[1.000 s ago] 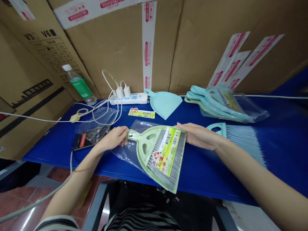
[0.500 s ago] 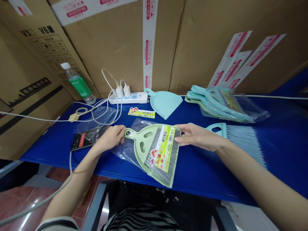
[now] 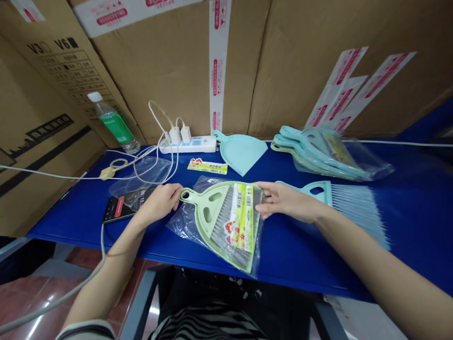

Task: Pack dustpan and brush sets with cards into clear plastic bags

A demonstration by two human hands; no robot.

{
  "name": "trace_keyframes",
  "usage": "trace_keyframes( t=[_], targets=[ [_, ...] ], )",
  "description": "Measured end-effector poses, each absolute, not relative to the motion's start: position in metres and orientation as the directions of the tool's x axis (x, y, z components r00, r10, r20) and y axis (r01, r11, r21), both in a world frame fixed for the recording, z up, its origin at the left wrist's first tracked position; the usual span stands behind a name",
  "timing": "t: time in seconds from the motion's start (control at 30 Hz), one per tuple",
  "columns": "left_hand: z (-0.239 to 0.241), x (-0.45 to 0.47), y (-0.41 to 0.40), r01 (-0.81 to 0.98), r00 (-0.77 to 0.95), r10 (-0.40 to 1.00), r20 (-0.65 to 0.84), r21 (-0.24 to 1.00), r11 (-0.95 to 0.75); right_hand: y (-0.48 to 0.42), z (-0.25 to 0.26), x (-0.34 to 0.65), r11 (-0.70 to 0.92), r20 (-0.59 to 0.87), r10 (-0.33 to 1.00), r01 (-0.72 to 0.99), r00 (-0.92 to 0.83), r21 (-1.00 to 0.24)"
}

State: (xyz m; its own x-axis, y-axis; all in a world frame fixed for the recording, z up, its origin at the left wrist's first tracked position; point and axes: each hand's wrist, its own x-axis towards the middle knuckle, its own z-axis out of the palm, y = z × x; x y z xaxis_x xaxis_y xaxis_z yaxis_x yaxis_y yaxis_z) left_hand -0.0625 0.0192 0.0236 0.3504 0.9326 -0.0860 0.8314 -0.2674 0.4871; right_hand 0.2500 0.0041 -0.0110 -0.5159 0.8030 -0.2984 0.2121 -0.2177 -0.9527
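Observation:
A light green dustpan and brush set [image 3: 208, 208] with grey bristles lies in a clear plastic bag [image 3: 184, 222] in front of me. A yellow and white printed card [image 3: 242, 217] sits over its bristles. My left hand [image 3: 161, 203] is closed at the end of the green handle, its fingertips partly hidden. My right hand [image 3: 283, 200] pinches the set's wide right edge through the plastic, thumb below and fingers above. Beneath my right wrist lies a light blue brush [image 3: 357, 208] with pale bristles.
On the blue table [image 3: 300, 264], a blue dustpan [image 3: 242, 151] and a loose card [image 3: 207, 166] lie behind the set. Bagged sets [image 3: 318, 151] are piled back right. A phone [image 3: 123, 205], cables, a power strip [image 3: 191, 145] and a bottle [image 3: 115, 123] stand left; cardboard [image 3: 170, 71] rises behind.
The green set has shifted slightly up and left within my hands. Clear plastic now shows beyond its lower right edge. Both hands keep nearly the same places.

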Motion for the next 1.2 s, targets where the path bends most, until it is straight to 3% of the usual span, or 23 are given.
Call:
trace_keyframes(
  t=[0.4,0.87,1.1,1.2],
  targets=[
    [0.024,-0.062,0.018,0.878,0.330,0.942,-0.053,0.383,-0.286,0.001,-0.007,0.251,-0.061,-0.238,0.841,0.351,-0.485,-0.934],
    [0.023,-0.063,0.020,0.879,0.322,0.945,-0.053,0.387,-0.278,-0.010,-0.007,0.246,-0.135,-0.337,0.831,0.427,-0.442,-0.894],
    [0.026,-0.063,0.022,0.905,0.255,0.967,-0.006,0.354,-0.237,-0.013,-0.002,0.254,0.025,-0.291,0.805,0.520,-0.516,-0.854],
    [0.026,-0.062,0.021,0.903,0.248,0.969,0.011,0.360,-0.236,-0.014,0.000,0.254,0.194,-0.156,0.881,0.642,-0.446,-0.742]
  ],
)
